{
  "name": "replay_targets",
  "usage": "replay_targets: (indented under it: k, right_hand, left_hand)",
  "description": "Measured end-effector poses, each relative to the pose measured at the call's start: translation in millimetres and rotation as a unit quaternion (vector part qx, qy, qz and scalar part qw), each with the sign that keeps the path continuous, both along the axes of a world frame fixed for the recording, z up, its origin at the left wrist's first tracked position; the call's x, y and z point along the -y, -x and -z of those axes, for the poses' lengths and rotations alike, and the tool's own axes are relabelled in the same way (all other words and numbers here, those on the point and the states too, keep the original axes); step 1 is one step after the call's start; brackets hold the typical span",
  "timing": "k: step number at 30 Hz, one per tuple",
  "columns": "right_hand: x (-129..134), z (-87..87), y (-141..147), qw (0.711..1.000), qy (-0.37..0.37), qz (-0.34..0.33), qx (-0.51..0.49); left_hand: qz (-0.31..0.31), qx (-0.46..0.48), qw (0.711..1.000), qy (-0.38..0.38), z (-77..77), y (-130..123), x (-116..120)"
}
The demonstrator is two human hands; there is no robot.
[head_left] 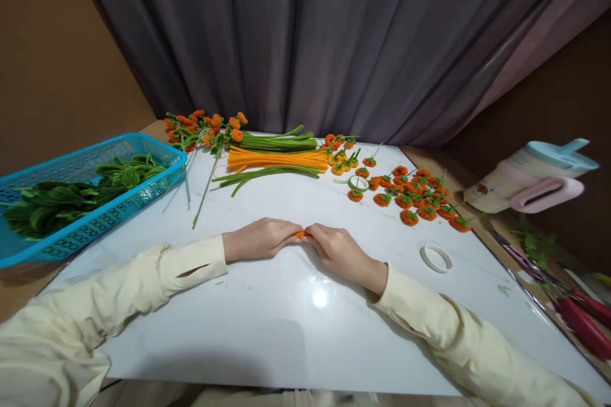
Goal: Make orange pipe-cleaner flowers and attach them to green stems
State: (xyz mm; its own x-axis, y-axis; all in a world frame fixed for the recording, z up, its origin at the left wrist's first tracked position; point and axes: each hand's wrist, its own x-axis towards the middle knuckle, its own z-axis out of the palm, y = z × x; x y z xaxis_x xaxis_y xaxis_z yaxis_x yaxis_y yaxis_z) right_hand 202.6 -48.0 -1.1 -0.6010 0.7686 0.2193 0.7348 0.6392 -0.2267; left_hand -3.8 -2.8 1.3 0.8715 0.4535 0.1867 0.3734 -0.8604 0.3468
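My left hand and my right hand meet at the middle of the white board, both closed on a small orange piece. Only a sliver of it shows between the fingertips. Beyond my hands lies a bundle of orange stems, with green stems behind it and a few more in front. Many small orange pieces with green tops are spread to the right, near some yellow ones.
A blue basket with green leaf shapes stands at the left. Orange flowers lie at the back left. A white tape ring, a tumbler and red-handled tools are on the right.
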Motion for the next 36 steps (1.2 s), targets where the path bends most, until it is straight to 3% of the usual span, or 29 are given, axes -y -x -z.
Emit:
replay_targets:
  k: [36]
  right_hand:
    - [-0.8,1.3,-0.3,1.000,-0.017,-0.004,0.001]
  left_hand:
    - [0.002,-0.001,1.000,-0.002,0.5,0.5,-0.3]
